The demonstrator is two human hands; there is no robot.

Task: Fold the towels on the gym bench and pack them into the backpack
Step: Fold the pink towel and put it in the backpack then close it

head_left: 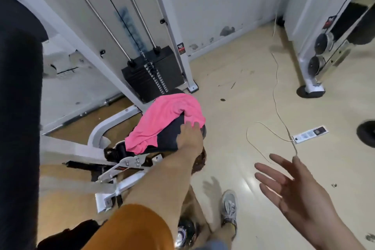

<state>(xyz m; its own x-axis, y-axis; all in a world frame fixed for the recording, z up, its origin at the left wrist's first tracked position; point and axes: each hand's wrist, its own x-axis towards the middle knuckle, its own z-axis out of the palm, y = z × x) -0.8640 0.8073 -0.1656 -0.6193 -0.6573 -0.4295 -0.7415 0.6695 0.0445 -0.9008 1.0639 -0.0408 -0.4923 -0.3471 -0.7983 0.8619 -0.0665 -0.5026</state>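
Left hand (189, 135) is down on the black padded worktop (172, 134) of the white weight machine, fingers together and laid flat, the fingertips touching the near edge of the crumpled bright pink towel (162, 119). The fingers press on the cloth and pad; nothing is pinched between them. The bare forearm runs back toward 6 o'clock into an orange short sleeve (132, 229).

The pink towel lies unfolded, draped across the pad, bunched at its 12 o'clock end and spilling over the pad's 9 o'clock side. Part of the dark pad shows bare just beside the hand.

Right hand (294, 191) hangs in the air at 4 o'clock from the towel, well apart from it, palm up, fingers spread wide and holding nothing, above the glossy beige floor (233, 107).

At 12 o'clock from the towel stands the black weight stack (152, 75) with its steel guide rods inside the white frame. Out at 3 o'clock a thin pale cable (276, 97) snakes over the floor to a white power strip (310, 134). Near 6 o'clock a grey sneaker (229, 207) is planted on the floor. No backpack can be picked out with any certainty from here.
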